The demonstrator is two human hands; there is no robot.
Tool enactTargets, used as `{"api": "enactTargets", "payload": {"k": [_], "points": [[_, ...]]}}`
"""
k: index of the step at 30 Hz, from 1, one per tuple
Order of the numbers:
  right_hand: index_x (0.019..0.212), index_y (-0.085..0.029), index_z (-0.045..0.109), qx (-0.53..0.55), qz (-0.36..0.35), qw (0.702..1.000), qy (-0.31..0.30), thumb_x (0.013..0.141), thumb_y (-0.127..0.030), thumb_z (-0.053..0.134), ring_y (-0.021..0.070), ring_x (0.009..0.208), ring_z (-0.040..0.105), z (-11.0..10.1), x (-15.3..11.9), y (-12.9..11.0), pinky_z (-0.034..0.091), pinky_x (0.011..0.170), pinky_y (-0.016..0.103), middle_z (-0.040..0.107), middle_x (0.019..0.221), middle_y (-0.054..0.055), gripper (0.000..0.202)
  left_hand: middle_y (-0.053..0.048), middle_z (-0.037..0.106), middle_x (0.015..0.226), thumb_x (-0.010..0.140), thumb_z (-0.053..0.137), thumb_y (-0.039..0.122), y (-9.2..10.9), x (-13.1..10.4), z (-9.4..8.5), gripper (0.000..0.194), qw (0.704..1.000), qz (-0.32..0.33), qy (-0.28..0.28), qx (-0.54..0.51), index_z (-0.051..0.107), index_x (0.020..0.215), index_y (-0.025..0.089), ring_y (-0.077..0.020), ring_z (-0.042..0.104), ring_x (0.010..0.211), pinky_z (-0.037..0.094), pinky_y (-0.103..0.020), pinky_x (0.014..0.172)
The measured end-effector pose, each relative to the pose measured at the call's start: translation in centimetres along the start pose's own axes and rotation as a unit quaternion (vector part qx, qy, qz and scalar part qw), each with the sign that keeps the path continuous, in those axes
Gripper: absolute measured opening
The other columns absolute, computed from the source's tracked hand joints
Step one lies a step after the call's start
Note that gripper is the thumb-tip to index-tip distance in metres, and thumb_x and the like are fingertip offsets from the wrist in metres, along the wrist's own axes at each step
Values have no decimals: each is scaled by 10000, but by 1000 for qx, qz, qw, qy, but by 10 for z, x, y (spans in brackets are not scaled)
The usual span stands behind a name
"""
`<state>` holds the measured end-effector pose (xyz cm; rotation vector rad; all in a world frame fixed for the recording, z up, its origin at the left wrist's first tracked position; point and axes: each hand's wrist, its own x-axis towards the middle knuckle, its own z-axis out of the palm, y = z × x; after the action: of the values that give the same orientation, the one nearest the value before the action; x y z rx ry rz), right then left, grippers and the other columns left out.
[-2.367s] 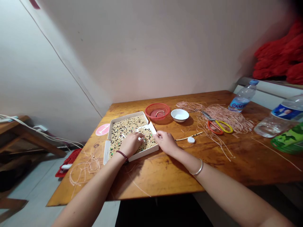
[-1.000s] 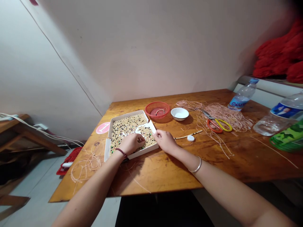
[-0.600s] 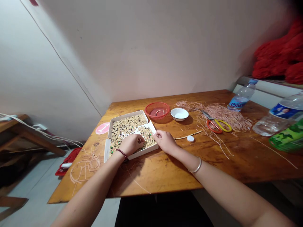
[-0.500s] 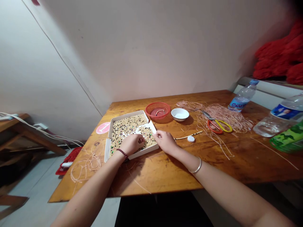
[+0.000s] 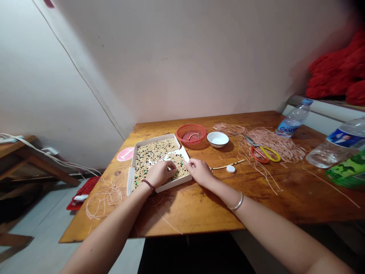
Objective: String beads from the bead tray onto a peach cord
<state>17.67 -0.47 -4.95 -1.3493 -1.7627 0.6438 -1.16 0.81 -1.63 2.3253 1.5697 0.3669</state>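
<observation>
A shallow white box (image 5: 177, 183) holds a layer of small cream beads (image 5: 156, 146) mixed with dark and green ones. My left hand (image 5: 160, 174) is over its near part, fingers curled together among the beads; whatever they pinch is too small to make out. At the box's right edge, my right hand (image 5: 200, 172) is closed with thumb and finger pinched. A beaded cord (image 5: 225, 166), cream with some dark beads, runs rightward from behind this hand, and its end at the fingertips is hidden. Beside the cord lies a white round cap (image 5: 230, 169).
Behind the box stand a red basket (image 5: 177, 137) with a beaded piece inside and a white bowl (image 5: 218, 137). Scissors (image 5: 264, 151) lie by a heap of pink cord (image 5: 281, 144). Bottles (image 5: 327, 152) stand at right. Loose cord (image 5: 105, 199) and a pink number disc (image 5: 124, 154) are left.
The view has shifted slightly. My left fingers have moved a little among the beads; my right hand keeps its pinch at the box edge.
</observation>
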Motion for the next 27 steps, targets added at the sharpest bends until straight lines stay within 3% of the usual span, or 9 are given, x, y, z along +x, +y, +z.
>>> {"api": "enactTargets", "payload": {"k": [4,7,15,23,27], "points": [[572,-185,467,4,9,1000,-5,822,-384,473,100,508,382,0,1,1,245,506,217,445,517,-34,320,-71,681,837,795,552,444,-1,6,-1,349,974,33,-42,-220,653,892,125,-165,593,742,457,-259,665],[574,-182,480,1,9,1000,-5,815,-377,476,101,518,403,1,0,2,253,512,215,461,525,-31,309,-81,679,872,750,597,533,-3,9,0,467,950,9,-50,-307,637,942,110,-164,593,753,469,-273,690],[570,-175,503,-1,-15,1000,-9,814,-358,466,100,520,397,1,-1,2,246,507,216,471,528,-26,308,-66,675,882,716,599,619,-6,10,2,541,940,-5,-110,-323,646,958,138,-159,584,763,452,-268,694],[553,-177,466,5,-22,1000,-5,812,-352,472,97,515,381,-1,-2,-1,236,508,220,431,512,-32,313,-32,647,787,759,586,565,-8,12,3,448,940,11,-67,-334,629,870,133,-126,556,686,431,-239,642],[557,-181,455,11,-21,1000,1,822,-358,462,97,506,375,-2,-2,-2,239,508,221,423,511,-35,319,-37,645,789,779,532,589,-6,12,2,471,953,16,-76,-294,624,858,134,-133,559,700,437,-245,668]]}}
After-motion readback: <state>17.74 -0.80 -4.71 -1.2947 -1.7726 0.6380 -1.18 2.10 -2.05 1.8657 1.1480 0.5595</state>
